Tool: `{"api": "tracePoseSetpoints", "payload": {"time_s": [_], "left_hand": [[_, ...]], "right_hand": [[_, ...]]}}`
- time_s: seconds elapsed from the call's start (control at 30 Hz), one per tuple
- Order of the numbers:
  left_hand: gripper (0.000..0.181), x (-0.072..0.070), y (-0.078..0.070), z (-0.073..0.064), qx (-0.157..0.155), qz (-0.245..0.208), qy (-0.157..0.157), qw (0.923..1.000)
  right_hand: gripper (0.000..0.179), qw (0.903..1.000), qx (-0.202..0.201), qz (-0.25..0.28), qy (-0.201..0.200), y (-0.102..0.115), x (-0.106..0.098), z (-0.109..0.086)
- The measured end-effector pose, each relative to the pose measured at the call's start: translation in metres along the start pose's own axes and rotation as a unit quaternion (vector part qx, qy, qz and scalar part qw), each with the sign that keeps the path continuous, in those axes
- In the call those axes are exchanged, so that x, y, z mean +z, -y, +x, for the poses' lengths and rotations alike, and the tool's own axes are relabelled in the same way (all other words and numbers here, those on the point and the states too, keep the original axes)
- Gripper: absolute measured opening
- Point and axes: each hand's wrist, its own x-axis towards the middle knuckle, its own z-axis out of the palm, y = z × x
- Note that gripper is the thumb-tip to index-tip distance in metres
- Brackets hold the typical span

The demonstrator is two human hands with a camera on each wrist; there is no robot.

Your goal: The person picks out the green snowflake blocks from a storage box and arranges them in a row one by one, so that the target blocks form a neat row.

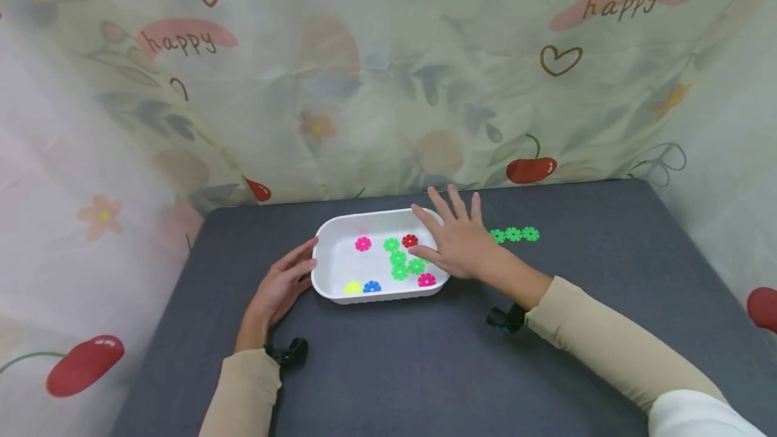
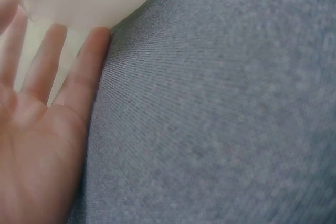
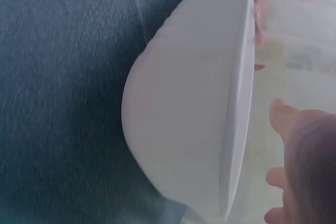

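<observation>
So I'm standing here watching someone with a white tray [image 1: 336,258] on the table, roughly in the middle toward the back. Their left hand [image 1: 279,292] is up against the left end, fingers loosely stretched and tips touching the outside wall, not clamped on anything. My guess is it's just steadying that end, since you wouldn't need a proper grip for something that shallow. The right hand [image 1: 458,235] is over the opposite end, fingers spread wide apart, nothing pinched that I can see. The right wrist view shows a gap between thumb and rim, so I'd say it's hovering rather than pressing.

Inside, some green discs [image 1: 397,258] bunch up toward the right, with a red disc [image 1: 409,241] just beside them. The yellow disc [image 1: 353,287] and blue disc [image 1: 372,286] sit by the front wall. Three more, a green row [image 1: 513,234], lie outside on the table beyond the right hand, lined up so neatly they may be linked, can't tell.

Table [image 1: 388,369] is dark grey, and fabric-looking. Behind it hangs a pale curtain [image 1: 388,127] with cherries, hearts and "happy" all over.
</observation>
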Motion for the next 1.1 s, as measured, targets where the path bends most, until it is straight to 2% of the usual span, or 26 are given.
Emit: {"api": "tracePoseSetpoints", "payload": {"time_s": [0.27,0.43,0.6,0.77,0.93,1.1], "left_hand": [[0.066,0.000,-0.001,0.000,0.000,-0.001,-0.001,1.0000],[0.066,0.000,-0.002,0.000,-0.001,0.000,-0.002,1.0000],[0.064,0.000,-0.002,-0.001,-0.003,0.000,-0.006,1.0000],[0.064,0.000,-0.004,-0.001,-0.007,-0.001,-0.013,0.9999],[0.066,0.000,-0.003,0.000,-0.006,-0.003,-0.006,1.0000],[0.066,0.000,-0.002,0.000,-0.007,-0.001,-0.004,1.0000]], "right_hand": [[0.083,0.9986,-0.046,0.000,-0.024,0.015,0.006,0.007],[0.082,0.9972,-0.059,0.035,-0.030,0.020,0.007,0.011],[0.082,0.9942,-0.060,0.087,-0.020,0.026,0.011,0.015],[0.077,0.9862,-0.062,0.153,-0.010,0.034,0.015,0.020],[0.075,0.9741,-0.050,0.221,0.006,0.038,0.023,0.025],[0.071,0.9669,-0.041,0.252,0.015,0.040,0.030,0.029]]}}
